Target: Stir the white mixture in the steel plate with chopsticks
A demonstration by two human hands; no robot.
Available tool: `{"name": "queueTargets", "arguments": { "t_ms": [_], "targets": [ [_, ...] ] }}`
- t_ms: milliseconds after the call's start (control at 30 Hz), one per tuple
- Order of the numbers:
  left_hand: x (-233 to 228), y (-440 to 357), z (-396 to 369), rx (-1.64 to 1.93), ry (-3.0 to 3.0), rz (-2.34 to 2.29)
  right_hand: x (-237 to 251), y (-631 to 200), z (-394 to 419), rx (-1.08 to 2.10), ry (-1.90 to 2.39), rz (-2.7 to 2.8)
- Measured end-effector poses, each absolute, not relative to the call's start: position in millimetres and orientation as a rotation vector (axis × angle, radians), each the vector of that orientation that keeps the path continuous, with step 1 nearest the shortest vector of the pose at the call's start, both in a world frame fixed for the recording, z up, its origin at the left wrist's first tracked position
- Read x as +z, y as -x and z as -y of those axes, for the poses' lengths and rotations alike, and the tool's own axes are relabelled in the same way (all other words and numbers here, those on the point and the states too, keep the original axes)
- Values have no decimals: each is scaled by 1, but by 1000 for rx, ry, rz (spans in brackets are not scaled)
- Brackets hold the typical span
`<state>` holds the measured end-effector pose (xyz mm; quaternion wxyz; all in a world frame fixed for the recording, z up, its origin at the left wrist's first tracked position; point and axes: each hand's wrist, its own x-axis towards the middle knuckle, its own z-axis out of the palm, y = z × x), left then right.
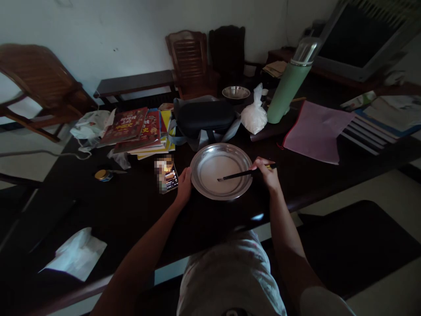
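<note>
A shiny metal basin (242, 191) sits on the dark table in front of me, with a pale, whitish layer (217, 169) in its bottom. My left hand (184, 188) grips the basin's left rim, the thumb up along its edge. Black chopsticks (241, 174), gold-marked near the upper end, are held in my right hand (268, 173) at the right rim. Their tips reach down into the pale contents near the middle. Whether those contents are liquid or powder I cannot tell.
Left of the basin lies a lit phone (169, 173). Behind stand a black case (205, 115), a tied bag of white powder (254, 116) and a green thermos (287, 90). Books (131, 127), a small jar (104, 175), tissue (77, 254) and a pink pouch (319, 131) lie around.
</note>
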<state>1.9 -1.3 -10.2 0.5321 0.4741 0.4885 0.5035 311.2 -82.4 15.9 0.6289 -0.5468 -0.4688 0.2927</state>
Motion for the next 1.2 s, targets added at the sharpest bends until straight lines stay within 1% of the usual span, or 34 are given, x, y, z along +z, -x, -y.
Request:
{"name": "queueTargets", "arguments": {
  "t_ms": [200,333,500,667,800,933,1100,1200],
  "targets": [
    [-11,-2,1,1234,-1154,-1161,17,-312,81,572,1261,1043],
    [-12,-1,0,1217,-1157,-1154,16,-311,82,654,1255,1085],
    [-12,-1,1,1227,-1160,-1142,16,-311,80,572,1263,1046],
    [-11,-2,1,1217,-1136,-1166,16,-311,80,643,1251,1106],
    [-11,-2,0,1215,-1130,-1176,15,-311,80,564,1260,1056],
    [-11,-1,0,1217,-1136,-1170,16,-311,81,647,1251,1082],
    [-9,-2,1,1213,-1130,-1175,18,-309,82,578,1266,1081],
    [-7,-1,2,1213,-1140,-1168,17,-309,82,642,1241,1052]
  ]
}}
